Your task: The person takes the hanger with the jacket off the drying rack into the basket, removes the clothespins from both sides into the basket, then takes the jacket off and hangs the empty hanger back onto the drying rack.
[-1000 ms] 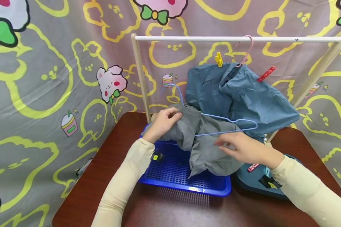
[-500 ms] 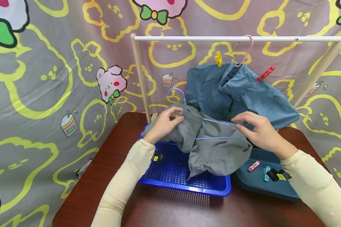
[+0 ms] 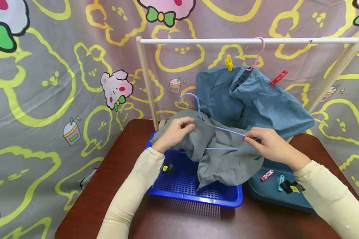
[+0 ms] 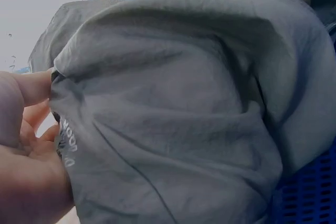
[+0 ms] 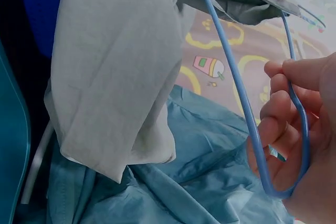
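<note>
My left hand [image 3: 177,132] pinches the edge of a grey garment [image 3: 227,166] close to the hook of a blue clothes hanger [image 3: 227,130]. In the left wrist view, pale lettering shows on the cloth beside that hand. The hanger's left part is hidden inside the garment, while its right arm sticks out bare. My right hand [image 3: 267,143] holds this bare arm near its end; the right wrist view shows thumb and fingertips pinching the blue rod [image 5: 295,94]. Below, the grey cloth droops over a blue perforated basket [image 3: 194,196].
Behind stands a rack with a white rail [image 3: 197,41]. A blue garment [image 3: 263,96] hangs there on a pink hanger [image 3: 261,53], with a yellow clothespin [image 3: 228,62] and a red clothespin [image 3: 279,77]. Pink [image 3: 267,175] and teal [image 3: 280,183] clothespins lie in a dark tray [image 3: 287,202] at right.
My right hand has moved from over the grey cloth up and right to the hanger's bare arm, which it now pinches. The hook has shifted right; my left hand keeps its hold.
</note>
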A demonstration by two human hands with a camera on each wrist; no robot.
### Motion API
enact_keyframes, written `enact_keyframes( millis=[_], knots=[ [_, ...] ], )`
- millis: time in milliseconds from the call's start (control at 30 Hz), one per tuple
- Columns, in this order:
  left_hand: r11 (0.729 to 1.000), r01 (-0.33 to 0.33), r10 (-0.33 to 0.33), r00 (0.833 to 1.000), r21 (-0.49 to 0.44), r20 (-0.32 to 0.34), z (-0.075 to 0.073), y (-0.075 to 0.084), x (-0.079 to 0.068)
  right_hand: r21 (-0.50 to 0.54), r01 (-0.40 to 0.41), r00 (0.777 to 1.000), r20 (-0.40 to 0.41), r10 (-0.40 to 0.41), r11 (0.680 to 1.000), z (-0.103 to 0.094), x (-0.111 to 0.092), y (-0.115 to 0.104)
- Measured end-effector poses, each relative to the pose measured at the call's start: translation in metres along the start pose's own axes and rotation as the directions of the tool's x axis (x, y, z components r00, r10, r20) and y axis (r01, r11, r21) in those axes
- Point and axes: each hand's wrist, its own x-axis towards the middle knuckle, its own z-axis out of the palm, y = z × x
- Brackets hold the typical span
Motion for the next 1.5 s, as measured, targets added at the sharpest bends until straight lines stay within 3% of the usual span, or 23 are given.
enact_keyframes(
  millis=[333, 633, 933, 1100, 1333, 1500],
  knots=[
    [0.999, 0.013, -0.014, 1.0, 0.047, 0.011, -0.002, -0.001, -0.001, -0.013, -0.031, 0.999, -0.031, 0.031, 0.999, -0.007, -0.008, 0.003],
    [0.993, 0.096, -0.098, 0.995, 0.064, 0.037, -0.009, -0.008, -0.012, -0.059, -0.058, 0.996, -0.066, 0.054, 0.997, -0.017, -0.019, 0.011],
    [0.99, 0.103, -0.112, 0.99, 0.099, 0.09, -0.015, -0.015, -0.02, -0.012, -0.138, 0.99, -0.045, 0.137, 0.99, -0.027, -0.029, 0.014],
    [0.988, 0.11, -0.12, 0.989, 0.108, 0.091, -0.016, -0.02, -0.024, -0.071, -0.123, 0.99, -0.084, 0.117, 0.99, -0.031, -0.03, 0.016],
    [0.983, 0.144, -0.154, 0.984, 0.11, 0.088, -0.02, -0.025, -0.03, -0.106, -0.213, 0.974, -0.107, 0.202, 0.971, -0.04, -0.033, 0.014],
    [0.978, 0.17, -0.18, 0.981, 0.123, 0.073, -0.024, -0.027, -0.033, -0.123, -0.207, 0.974, -0.118, 0.193, 0.971, -0.045, -0.035, 0.017]
  ],
)
